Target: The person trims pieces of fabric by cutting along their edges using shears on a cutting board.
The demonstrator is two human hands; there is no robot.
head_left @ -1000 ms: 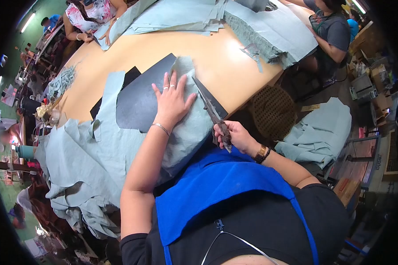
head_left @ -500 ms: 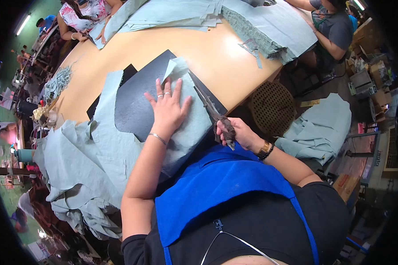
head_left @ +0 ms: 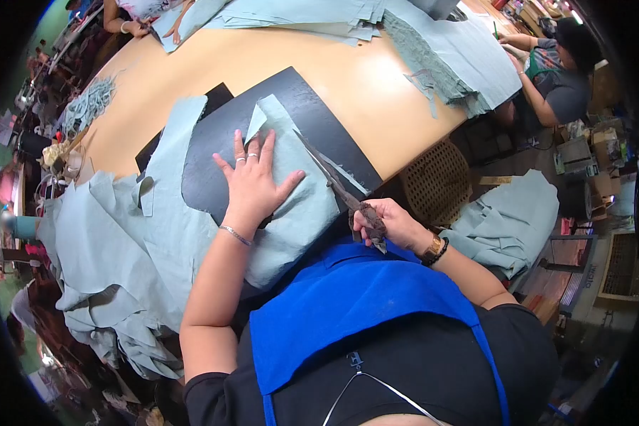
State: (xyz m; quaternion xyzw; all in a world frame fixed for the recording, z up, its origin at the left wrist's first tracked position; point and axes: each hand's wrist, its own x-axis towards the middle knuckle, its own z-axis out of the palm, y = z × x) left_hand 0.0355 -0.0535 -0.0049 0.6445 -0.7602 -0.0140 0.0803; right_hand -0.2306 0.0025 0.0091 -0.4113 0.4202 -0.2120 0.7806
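Note:
My left hand (head_left: 254,181) lies flat with its fingers spread, pressing on a pale blue-green fabric piece (head_left: 305,202). Under the fabric is a dark board (head_left: 216,156), set on the table near my body. My right hand (head_left: 397,227) is closed around the cloth-wrapped handles of long dark shears (head_left: 337,183). Their blades run along the fabric's right edge, pointing away from me. A narrow fabric strip (head_left: 351,181) shows to the right of the blades. The fabric's far corner stands folded up beyond my left fingers.
More fabric (head_left: 121,241) hangs in folds off the table's left side. Cut scraps (head_left: 89,103) lie at the far left, and stacked cloth (head_left: 461,53) at the back right. A woven stool (head_left: 437,181) and draped fabric (head_left: 508,220) stand right. Two co-workers sit across the table.
The whole view has shifted slightly. The shears have moved along the fabric's right edge, and a thin strip now shows beside the blades. My left hand still rests on the fabric.

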